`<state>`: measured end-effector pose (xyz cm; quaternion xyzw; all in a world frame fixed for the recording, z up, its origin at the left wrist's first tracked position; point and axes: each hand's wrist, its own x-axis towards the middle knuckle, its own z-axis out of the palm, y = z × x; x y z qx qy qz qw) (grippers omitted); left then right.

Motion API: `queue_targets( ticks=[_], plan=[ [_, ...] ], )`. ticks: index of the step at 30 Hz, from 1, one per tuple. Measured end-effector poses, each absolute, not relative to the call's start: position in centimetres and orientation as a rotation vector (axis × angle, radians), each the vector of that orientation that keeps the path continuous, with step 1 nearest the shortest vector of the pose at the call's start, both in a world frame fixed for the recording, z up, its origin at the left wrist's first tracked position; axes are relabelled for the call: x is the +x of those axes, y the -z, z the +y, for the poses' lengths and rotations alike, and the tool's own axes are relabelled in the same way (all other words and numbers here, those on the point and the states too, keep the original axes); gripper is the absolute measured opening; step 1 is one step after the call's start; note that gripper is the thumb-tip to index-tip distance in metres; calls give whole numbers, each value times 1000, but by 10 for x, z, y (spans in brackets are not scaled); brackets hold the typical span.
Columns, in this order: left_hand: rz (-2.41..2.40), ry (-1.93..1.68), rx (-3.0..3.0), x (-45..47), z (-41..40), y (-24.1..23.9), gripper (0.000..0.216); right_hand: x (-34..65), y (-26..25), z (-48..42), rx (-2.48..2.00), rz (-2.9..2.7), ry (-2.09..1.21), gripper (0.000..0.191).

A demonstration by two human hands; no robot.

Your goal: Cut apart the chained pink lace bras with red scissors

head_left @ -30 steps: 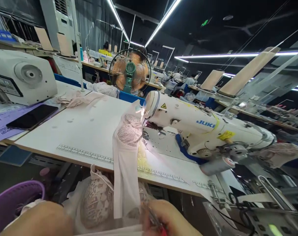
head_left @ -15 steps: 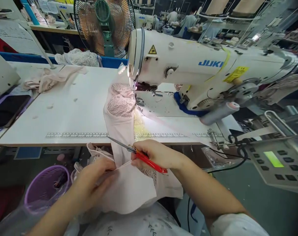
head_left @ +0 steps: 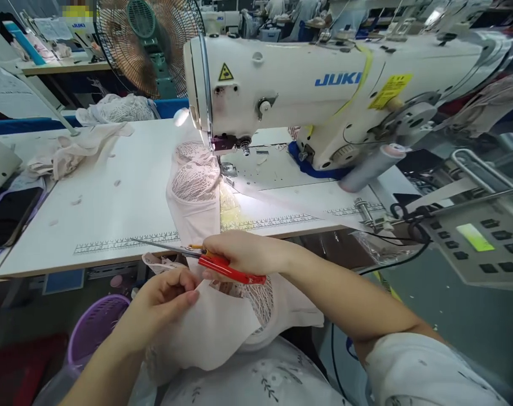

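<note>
Red-handled scissors [head_left: 229,269] lie in the grip of my right hand [head_left: 250,252], blades pointing left over the table's front edge. My left hand [head_left: 166,299] pinches the edge of a pale pink lace bra [head_left: 214,321] between thumb and fingers, just below the blades. This fabric hangs over my lap, with a lace cup beneath my right hand. Further pale pink fabric with lace cups [head_left: 195,183] runs up the table to the needle area of the sewing machine [head_left: 290,84]. The right fingertips are partly hidden behind the scissors and fabric.
A thread cone [head_left: 372,168] lies by the machine's right end, above a control panel [head_left: 480,237]. A purple basket [head_left: 76,338] stands below left. A phone [head_left: 11,217] and loose pink fabric [head_left: 66,155] rest on the table's left. Behind is a fan [head_left: 149,48].
The scissors have swung flatter and shifted left with my right hand. My left fingers have gone from drawing a thin strip taut to pinching the fabric edge. The view has turned slightly.
</note>
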<state>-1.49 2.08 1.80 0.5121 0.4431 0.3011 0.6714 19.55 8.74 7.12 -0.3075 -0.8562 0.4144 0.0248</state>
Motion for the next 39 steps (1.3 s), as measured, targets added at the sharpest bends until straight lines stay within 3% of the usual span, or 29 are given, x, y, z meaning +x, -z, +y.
queue_targets(
  ticks=[15,32,39],
  plan=[
    [956,-776,984,-20,22,-7,20,185,-73,86,-848,-2727,-1134,28],
    [977,-604,1038,-16,20,-12,24,181,-72,83,-800,-2691,-1127,26],
    [1142,-712,937,-17,13,-9,25,203,-57,58,-974,-2094,-1443,24]
  ],
)
